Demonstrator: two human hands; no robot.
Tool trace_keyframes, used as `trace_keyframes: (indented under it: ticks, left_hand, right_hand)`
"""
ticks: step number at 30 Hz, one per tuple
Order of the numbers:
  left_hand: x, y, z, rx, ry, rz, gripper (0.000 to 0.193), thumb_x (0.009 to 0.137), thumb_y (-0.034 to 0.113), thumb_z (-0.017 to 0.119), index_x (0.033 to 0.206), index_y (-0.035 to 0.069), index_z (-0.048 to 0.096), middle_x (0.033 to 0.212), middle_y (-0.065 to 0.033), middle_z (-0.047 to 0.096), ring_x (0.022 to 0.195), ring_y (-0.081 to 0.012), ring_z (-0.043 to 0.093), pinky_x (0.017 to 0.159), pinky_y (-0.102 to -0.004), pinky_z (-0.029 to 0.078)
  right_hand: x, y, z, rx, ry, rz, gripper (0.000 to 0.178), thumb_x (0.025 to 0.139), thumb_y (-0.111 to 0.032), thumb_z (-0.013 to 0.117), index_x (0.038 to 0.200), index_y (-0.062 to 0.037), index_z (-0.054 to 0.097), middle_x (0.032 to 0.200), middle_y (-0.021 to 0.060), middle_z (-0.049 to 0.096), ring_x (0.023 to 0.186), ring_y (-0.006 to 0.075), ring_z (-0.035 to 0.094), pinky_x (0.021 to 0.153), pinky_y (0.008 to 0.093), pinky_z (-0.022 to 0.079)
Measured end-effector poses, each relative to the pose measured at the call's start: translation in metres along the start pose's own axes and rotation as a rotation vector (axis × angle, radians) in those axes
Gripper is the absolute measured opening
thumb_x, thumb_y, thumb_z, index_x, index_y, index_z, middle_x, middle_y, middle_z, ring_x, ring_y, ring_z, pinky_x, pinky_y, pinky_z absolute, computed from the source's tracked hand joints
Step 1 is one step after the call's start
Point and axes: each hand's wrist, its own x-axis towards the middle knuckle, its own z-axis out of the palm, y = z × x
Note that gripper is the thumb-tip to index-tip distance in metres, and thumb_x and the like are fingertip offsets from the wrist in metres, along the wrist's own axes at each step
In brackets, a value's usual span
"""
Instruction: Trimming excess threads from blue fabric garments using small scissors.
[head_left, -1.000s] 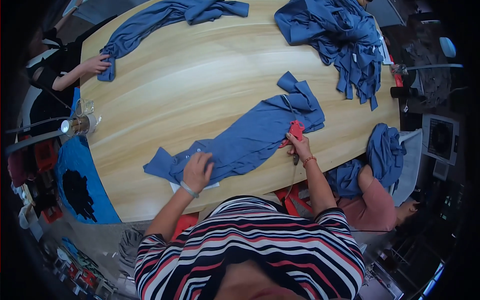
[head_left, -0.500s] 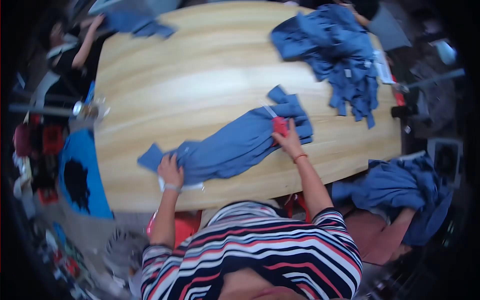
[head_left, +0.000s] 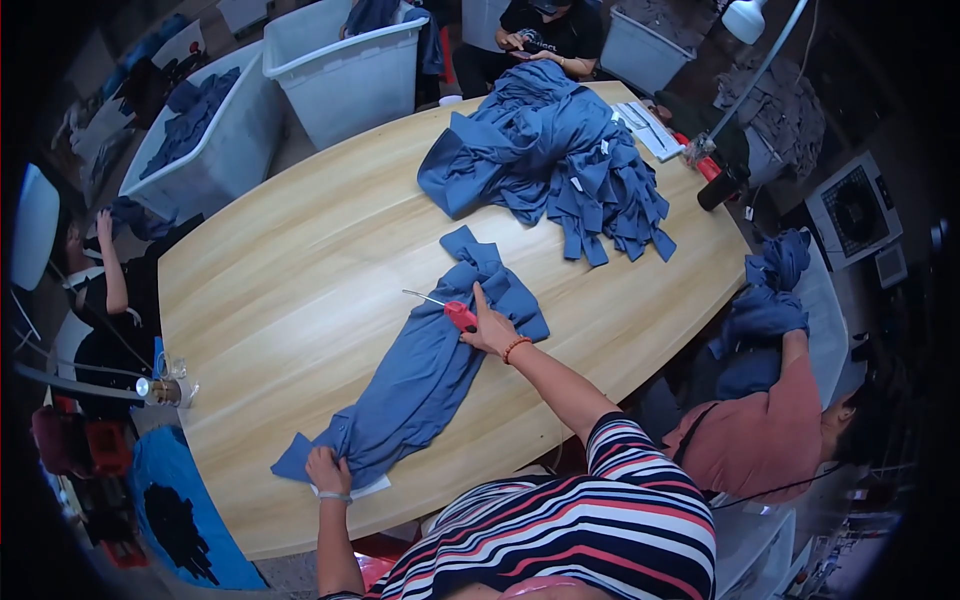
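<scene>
A blue garment (head_left: 405, 380), seemingly a long-sleeved shirt, lies slantwise across the near part of the table. Its lower left end is pinched by my left hand (head_left: 327, 474), whose fingers are closed on the cloth beside a small button-like spot. My right hand (head_left: 490, 328) is over the garment's upper end, closed around a red-handled tool (head_left: 460, 316). A thin, pale shaft sticks out of the tool toward the left; its exact kind does not show. White paper (head_left: 372, 487) peeks out from under the cloth by my left wrist.
A heap of blue garments (head_left: 540, 150) covers the table's far right, beside a white printed sheet (head_left: 650, 130) and a dark cylinder (head_left: 722, 188). Co-workers sit left, far and right. Large pale bins (head_left: 345, 85) stand beyond the table (head_left: 290, 260). A lamp (head_left: 160, 390) edges its left side.
The view has turned and shifted, so the table now appears slanted and more of the far bins show. Both hands keep their hold, the left on the garment, the right on the red-handled tool.
</scene>
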Motion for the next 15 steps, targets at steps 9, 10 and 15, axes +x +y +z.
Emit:
trace_keyframes:
  ticks: [9,10,15]
  left_hand:
    - [0.003,-0.023,0.004,0.022,-0.067,-0.039,0.036,0.063,0.008,0.072,0.094,0.006,0.054,0.095,-0.0116,0.057,0.101,-0.0299,0.050,0.095,-0.0473,0.030]
    - [0.008,-0.024,0.005,0.025,-0.114,-0.070,0.032,0.064,0.007,0.070,0.092,0.006,0.054,0.092,-0.0130,0.057,0.099,-0.0312,0.052,0.092,-0.0463,0.034]
    - [0.048,-0.018,-0.037,-0.214,0.176,0.015,0.020,0.069,0.001,0.059,0.088,0.003,0.054,0.079,-0.0175,0.057,0.074,-0.0366,0.058,0.068,-0.0421,0.046]
  right_hand:
    - [0.044,0.017,-0.002,0.155,-0.082,0.088,0.044,0.065,-0.033,0.074,0.095,-0.0029,0.063,0.084,0.0172,0.066,0.082,0.0316,0.064,0.073,0.0382,0.051]
    - [0.043,0.016,-0.004,0.191,-0.217,0.175,0.036,0.065,-0.033,0.072,0.084,-0.0031,0.066,0.074,0.0145,0.067,0.074,0.0287,0.066,0.068,0.0372,0.052]
    - [0.045,0.020,-0.012,0.215,0.151,-0.158,0.031,0.069,-0.032,0.069,0.076,-0.0018,0.065,0.063,0.0095,0.064,0.059,0.0180,0.064,0.057,0.0305,0.050]
